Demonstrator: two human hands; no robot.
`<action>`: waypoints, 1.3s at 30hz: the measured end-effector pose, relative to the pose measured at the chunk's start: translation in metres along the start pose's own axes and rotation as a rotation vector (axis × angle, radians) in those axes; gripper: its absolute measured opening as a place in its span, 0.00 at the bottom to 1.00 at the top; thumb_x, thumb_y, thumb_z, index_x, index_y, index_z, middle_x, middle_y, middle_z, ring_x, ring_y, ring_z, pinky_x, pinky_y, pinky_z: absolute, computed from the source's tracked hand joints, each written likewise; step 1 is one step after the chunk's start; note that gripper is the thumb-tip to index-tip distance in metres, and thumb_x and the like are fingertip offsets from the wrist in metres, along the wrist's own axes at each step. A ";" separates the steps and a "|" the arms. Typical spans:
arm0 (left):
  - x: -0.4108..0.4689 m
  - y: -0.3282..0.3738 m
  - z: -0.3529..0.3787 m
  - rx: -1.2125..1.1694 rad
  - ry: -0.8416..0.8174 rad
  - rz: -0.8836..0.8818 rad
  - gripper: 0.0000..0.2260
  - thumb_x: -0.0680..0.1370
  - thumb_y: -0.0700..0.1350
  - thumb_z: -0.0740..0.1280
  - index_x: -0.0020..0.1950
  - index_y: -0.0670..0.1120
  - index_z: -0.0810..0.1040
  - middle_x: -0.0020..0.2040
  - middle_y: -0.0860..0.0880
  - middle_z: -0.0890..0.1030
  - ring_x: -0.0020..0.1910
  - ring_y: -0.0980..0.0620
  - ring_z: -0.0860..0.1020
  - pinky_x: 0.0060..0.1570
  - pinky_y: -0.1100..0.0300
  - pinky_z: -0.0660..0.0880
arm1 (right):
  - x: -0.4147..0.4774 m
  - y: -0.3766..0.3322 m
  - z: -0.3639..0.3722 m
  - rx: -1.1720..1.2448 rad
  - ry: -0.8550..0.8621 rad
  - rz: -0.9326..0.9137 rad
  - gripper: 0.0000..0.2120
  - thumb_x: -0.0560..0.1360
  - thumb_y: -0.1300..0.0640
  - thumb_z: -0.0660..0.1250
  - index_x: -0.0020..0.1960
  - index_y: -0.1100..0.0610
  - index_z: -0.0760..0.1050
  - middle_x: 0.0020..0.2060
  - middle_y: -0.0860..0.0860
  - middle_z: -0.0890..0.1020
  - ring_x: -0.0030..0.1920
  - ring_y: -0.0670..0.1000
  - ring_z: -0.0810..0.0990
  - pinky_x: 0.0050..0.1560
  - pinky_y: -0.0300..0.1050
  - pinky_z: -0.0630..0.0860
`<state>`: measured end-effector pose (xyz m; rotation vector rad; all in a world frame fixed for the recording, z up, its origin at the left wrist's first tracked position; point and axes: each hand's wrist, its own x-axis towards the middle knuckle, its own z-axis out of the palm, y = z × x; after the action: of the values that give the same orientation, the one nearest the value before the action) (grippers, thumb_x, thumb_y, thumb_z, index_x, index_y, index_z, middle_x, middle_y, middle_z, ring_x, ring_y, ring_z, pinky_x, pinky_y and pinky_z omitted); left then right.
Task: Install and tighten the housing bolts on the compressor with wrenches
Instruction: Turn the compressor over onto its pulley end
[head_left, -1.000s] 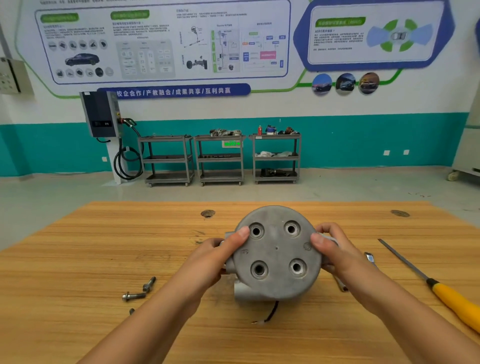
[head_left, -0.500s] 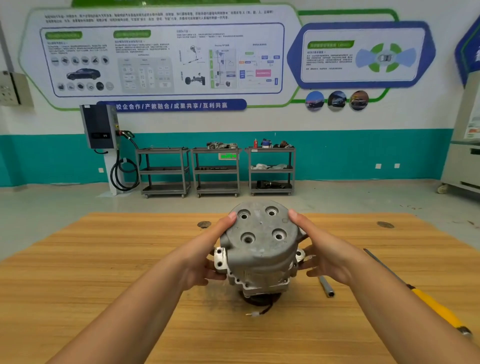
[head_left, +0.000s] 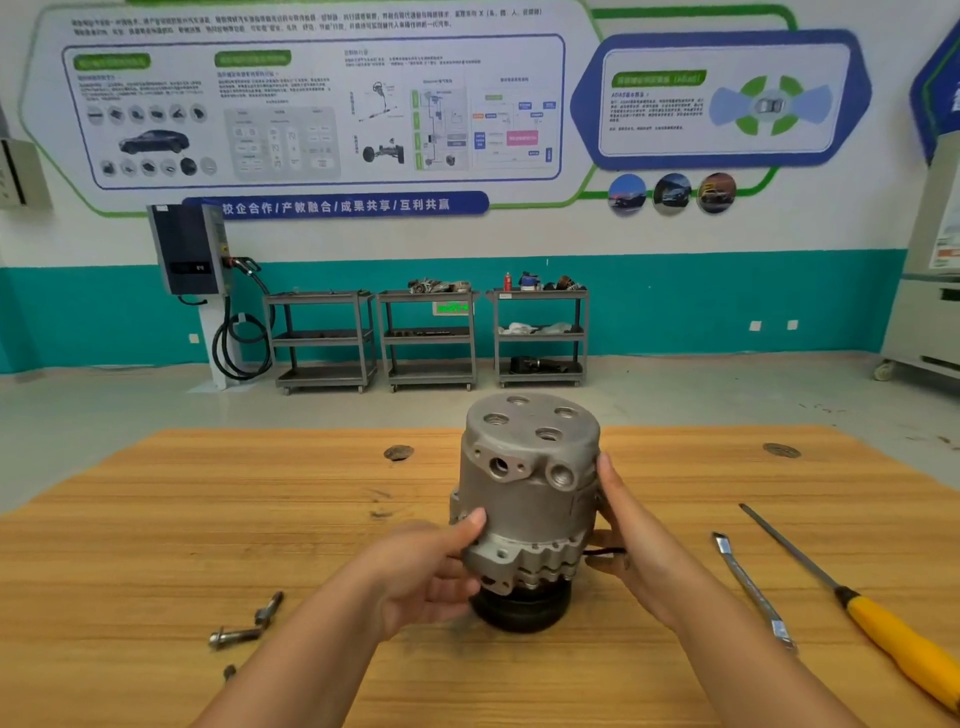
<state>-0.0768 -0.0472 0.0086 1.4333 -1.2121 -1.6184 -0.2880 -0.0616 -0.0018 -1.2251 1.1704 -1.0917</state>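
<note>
Compressor (head_left: 530, 483) upright on table (head_left: 156, 519), hands (head_left: 431, 577) (head_left: 641, 561) gripping sides

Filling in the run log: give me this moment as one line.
compressor: upright on table, pulley down | left hand: grips lower flange | right hand: grips right side | bolts: loose on table | wrench, screwdriver: lying at right

The person shows only as two bare arms coming in from the lower edge of the view. The left hand (head_left: 431, 577) and the right hand (head_left: 631, 551) are uncovered, as are both wrists. The left forearm (head_left: 311, 649) and the right forearm (head_left: 737, 649) are slim and bare along the whole length in view. The left thumbnail (head_left: 477, 517) is cut short and plain.
</note>
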 end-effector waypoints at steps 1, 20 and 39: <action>0.001 -0.007 0.001 -0.068 0.006 0.013 0.17 0.71 0.54 0.71 0.48 0.42 0.79 0.33 0.47 0.81 0.30 0.53 0.79 0.33 0.58 0.78 | 0.000 0.003 0.001 0.012 -0.007 -0.035 0.38 0.61 0.25 0.56 0.69 0.37 0.64 0.70 0.42 0.68 0.70 0.53 0.67 0.70 0.58 0.64; 0.014 -0.045 0.019 -0.259 0.387 0.274 0.20 0.75 0.61 0.64 0.43 0.43 0.79 0.27 0.49 0.78 0.26 0.55 0.75 0.32 0.60 0.73 | -0.004 0.051 0.014 -0.029 0.162 -0.338 0.23 0.63 0.33 0.64 0.57 0.23 0.63 0.66 0.34 0.68 0.68 0.42 0.66 0.63 0.42 0.65; 0.048 -0.074 -0.052 1.247 0.759 0.277 0.13 0.80 0.39 0.58 0.57 0.50 0.79 0.53 0.51 0.78 0.54 0.49 0.75 0.48 0.58 0.72 | -0.001 0.056 0.012 0.003 0.094 -0.373 0.27 0.65 0.36 0.65 0.61 0.25 0.61 0.52 0.18 0.71 0.54 0.24 0.71 0.45 0.24 0.72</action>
<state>-0.0275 -0.0752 -0.0768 2.1133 -1.8431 0.1078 -0.2773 -0.0561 -0.0577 -1.4389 1.0321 -1.4386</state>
